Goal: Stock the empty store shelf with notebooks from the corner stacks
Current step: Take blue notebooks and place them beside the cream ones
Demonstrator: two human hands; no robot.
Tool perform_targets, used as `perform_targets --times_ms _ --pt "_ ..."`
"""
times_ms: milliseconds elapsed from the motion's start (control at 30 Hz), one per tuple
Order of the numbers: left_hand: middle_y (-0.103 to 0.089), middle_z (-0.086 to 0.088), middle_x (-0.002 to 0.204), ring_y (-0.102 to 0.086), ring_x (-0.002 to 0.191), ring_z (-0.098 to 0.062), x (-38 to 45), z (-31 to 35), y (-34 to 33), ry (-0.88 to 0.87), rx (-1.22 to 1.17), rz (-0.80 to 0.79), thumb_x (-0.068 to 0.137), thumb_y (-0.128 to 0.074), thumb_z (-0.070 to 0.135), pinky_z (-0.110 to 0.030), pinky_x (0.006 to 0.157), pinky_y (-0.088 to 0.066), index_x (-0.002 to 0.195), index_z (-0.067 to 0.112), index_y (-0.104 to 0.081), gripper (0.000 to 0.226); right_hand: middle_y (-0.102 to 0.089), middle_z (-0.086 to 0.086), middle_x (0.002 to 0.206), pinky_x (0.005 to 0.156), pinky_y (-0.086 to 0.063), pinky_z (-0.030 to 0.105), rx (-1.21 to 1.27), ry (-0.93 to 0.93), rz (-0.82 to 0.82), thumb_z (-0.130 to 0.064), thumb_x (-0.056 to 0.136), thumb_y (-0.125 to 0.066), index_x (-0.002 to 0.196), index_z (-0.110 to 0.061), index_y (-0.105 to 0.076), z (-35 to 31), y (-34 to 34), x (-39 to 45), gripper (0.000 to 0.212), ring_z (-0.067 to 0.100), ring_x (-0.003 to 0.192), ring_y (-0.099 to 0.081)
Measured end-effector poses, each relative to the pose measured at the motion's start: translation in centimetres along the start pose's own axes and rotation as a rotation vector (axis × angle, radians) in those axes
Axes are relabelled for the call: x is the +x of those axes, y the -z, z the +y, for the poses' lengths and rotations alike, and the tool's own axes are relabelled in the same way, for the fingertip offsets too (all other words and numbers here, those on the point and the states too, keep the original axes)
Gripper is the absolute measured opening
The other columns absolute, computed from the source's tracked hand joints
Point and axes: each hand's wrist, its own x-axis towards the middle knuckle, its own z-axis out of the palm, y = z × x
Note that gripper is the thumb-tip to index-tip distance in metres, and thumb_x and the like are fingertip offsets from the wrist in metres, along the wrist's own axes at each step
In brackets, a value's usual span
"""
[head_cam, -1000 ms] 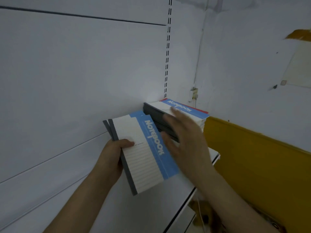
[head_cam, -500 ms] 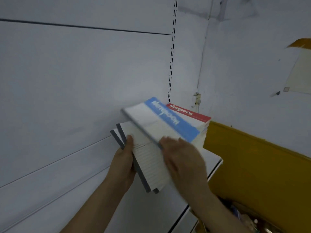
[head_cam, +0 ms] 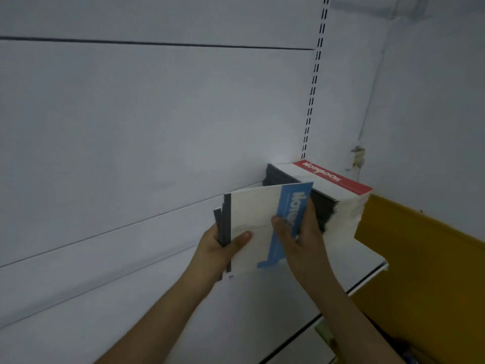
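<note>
A tall stack of notebooks stands in the far right corner of the white shelf; its top cover has a red band. My left hand grips a small bundle of blue-banded notebooks by their dark spines, held upright above the shelf. My right hand pinches the front blue-banded notebook of that bundle at its right edge, pressing it against the others. The bundle is just left of and in front of the corner stack.
White back panels rise behind the shelf, with a slotted upright at the corner. A yellow board leans to the right of the shelf end. The shelf's front edge runs diagonally at lower right.
My right hand lifted the top blue notebook off the corner stack and brought it onto the bundle in my left hand. A red-banded cover now tops the stack.
</note>
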Motion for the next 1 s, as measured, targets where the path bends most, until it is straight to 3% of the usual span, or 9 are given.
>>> perform_targets --times_ms 67,133,267,333,433,567,667,767,1000 --pt "-0.072 0.007 0.114 -0.068 0.103 -0.009 -0.8 -1.4 0.1 0.057 0.084 -0.071 0.081 -0.072 0.027 -0.017 0.081 -0.053 0.12 0.023 -0.065 0.039 -0.065 -0.005 0.109 0.074 -0.054 0.018 0.048 -0.081 -0.066 -0.046 0.08 -0.059 0.126 -0.025 -0.05 0.8 0.1 0.1 0.052 0.013 0.1 -0.064" --pt "-0.071 0.006 0.117 -0.067 0.104 -0.007 -1.5 -2.8 -0.1 0.111 0.169 -0.096 0.085 -0.073 0.023 -0.017 0.083 -0.052 0.12 0.026 -0.066 0.036 -0.068 -0.009 0.094 0.066 -0.052 0.014 0.079 -0.102 -0.098 -0.042 0.082 -0.058 0.105 -0.028 -0.057 1.5 0.4 0.0 0.026 0.009 0.086 -0.067" --pt "-0.072 0.001 0.115 -0.069 0.103 -0.01 -2.4 -3.5 -0.6 0.16 0.179 0.032 0.081 -0.079 0.018 -0.029 0.093 -0.054 0.114 0.027 -0.069 0.035 -0.069 -0.008 0.074 0.056 -0.049 0.013 0.128 -0.071 -0.095 -0.04 0.085 -0.055 0.091 -0.024 -0.06 1.5 0.4 0.1 0.018 0.002 0.068 -0.067" --pt "-0.073 0.005 0.112 -0.069 0.104 -0.015 -3.6 -3.1 -1.0 0.188 0.147 0.058 0.079 -0.081 0.027 -0.042 0.095 -0.054 0.117 0.027 -0.07 0.04 -0.068 -0.006 0.071 0.054 -0.049 0.014 0.15 -0.039 -0.133 -0.034 0.09 -0.056 0.088 -0.024 -0.058 0.7 -0.2 0.6 0.01 0.001 0.063 -0.065" --pt "-0.073 0.003 0.113 -0.069 0.104 -0.021 -6.4 -2.5 0.0 0.238 0.056 0.205 0.075 -0.08 0.045 -0.052 0.092 -0.054 0.117 0.03 -0.069 0.046 -0.07 0.005 0.081 0.06 -0.055 0.027 0.161 -0.082 -0.304 -0.036 0.093 -0.055 0.091 -0.021 -0.061 -0.1 -2.8 1.3 0.016 0.016 0.071 -0.069" --pt "-0.067 0.0 0.108 -0.069 0.091 -0.012 -12.2 -2.1 3.4 0.164 0.252 0.541 0.089 -0.069 0.015 -0.029 0.075 -0.058 0.123 0.027 -0.049 0.041 -0.069 0.018 0.093 0.075 -0.056 0.05 0.282 -0.226 -0.368 -0.041 0.093 -0.057 0.094 -0.015 -0.064 0.6 -7.6 0.4 0.027 0.038 0.086 -0.067" --pt "-0.053 0.017 0.115 -0.063 0.091 -0.006 -17.2 -2.1 5.8 0.094 0.579 0.511 0.087 -0.068 0.006 -0.02 0.075 -0.054 0.141 0.04 -0.031 0.074 -0.073 0.008 0.089 0.073 -0.056 0.045 0.342 -0.34 -0.384 -0.043 0.093 -0.057 0.091 -0.022 -0.065 0.7 -11.1 -1.3 0.023 0.028 0.079 -0.069" --pt "-0.031 0.033 0.123 -0.057 0.092 0.001 -20.5 -1.8 8.5 0.106 0.874 0.471 0.086 -0.071 0.019 -0.009 0.077 -0.048 0.146 0.047 -0.014 0.087 -0.071 0.003 0.09 0.072 -0.054 0.039 0.37 -0.448 -0.421 -0.041 0.095 -0.055 0.09 -0.026 -0.063 0.1 -14.9 -3.9 0.018 0.022 0.078 -0.067" --pt "-0.047 0.023 0.111 -0.054 0.095 0.003 -28.4 0.5 18.4 0.084 0.915 0.586 0.087 -0.071 0.018 -0.003 0.083 -0.041 0.14 0.044 -0.031 0.072 -0.066 0.0 0.094 0.071 -0.051 0.035 0.334 -0.51 -0.53 -0.024 0.102 -0.041 0.118 -0.03 -0.052 -3.7 -23.7 -11.9 0.02 0.021 0.078 -0.063"
